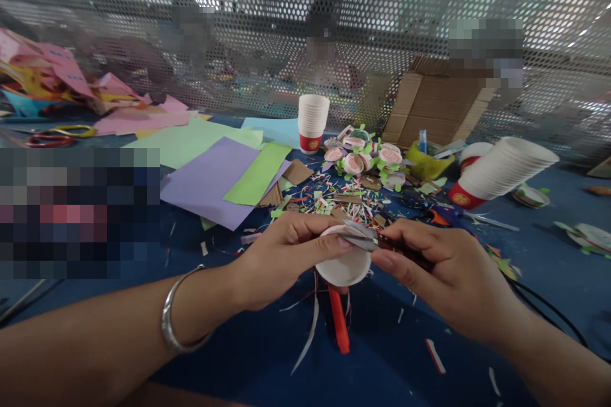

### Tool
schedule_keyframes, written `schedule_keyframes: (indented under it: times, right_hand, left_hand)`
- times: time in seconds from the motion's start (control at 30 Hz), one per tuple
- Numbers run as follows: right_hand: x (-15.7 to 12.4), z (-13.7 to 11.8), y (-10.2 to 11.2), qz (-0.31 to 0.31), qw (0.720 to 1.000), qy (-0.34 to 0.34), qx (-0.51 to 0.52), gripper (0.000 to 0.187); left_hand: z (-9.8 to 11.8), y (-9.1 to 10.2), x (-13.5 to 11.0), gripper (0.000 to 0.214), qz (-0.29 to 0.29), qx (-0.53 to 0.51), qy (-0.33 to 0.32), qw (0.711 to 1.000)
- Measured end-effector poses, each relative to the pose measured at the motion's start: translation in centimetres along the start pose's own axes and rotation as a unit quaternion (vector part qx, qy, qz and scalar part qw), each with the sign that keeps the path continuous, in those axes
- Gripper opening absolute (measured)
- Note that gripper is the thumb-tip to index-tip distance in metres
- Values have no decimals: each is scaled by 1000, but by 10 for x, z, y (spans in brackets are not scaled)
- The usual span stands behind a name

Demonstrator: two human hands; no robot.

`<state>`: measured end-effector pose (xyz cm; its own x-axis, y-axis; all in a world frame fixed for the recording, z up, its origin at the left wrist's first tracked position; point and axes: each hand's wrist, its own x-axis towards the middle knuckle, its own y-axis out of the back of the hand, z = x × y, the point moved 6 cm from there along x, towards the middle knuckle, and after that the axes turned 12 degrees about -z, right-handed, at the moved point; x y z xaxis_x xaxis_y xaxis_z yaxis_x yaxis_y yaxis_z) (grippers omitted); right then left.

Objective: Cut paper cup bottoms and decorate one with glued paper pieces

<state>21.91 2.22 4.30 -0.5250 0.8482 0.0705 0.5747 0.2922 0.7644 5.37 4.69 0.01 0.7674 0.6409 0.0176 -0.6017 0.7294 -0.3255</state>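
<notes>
My left hand [286, 254], with a silver bangle at its wrist, is closed on a white paper cup bottom [344, 269], its thumb pressed over the near side. My right hand [439, 273] is closed round a dark-handled tool with metal blades [365, 241], which looks like scissors. The blades lie against the upper rim of the white round piece, by my left thumb tip. A red stick-like thing [339, 324], perhaps a marker, lies on the blue table beneath. Thin curled paper strips [309, 334] are near it.
Paper scraps [344, 194] spread beyond my hands, before several decorated round pieces [354, 163]. Stacked paper cups stand upright [312, 121] and lean at right [506, 172]. Coloured paper sheets [205, 181] and red-and-yellow-handled scissors [52, 137] lie left. Cardboard [434, 102] leans on a perforated metal screen [267, 32].
</notes>
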Motion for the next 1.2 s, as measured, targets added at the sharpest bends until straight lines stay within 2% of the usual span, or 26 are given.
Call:
schedule_keyframes:
  times: [0.43,0.8,1.0,1.2]
  right_hand:
    - [-1,2,0,-16,1000,-3,-11,39]
    - [2,7,-1,-33,999,-23,2,43]
    - [0,7,-1,-45,999,-31,-7,46]
    - [0,4,2,-43,998,-23,-28,44]
  left_hand:
    - [-3,-9,-1,18,23,-132,51,990]
    - [-8,-8,-2,16,47,-152,68,985]
    - [-6,-7,0,17,21,-134,72,988]
    - [-8,-8,0,14,11,-159,79,984]
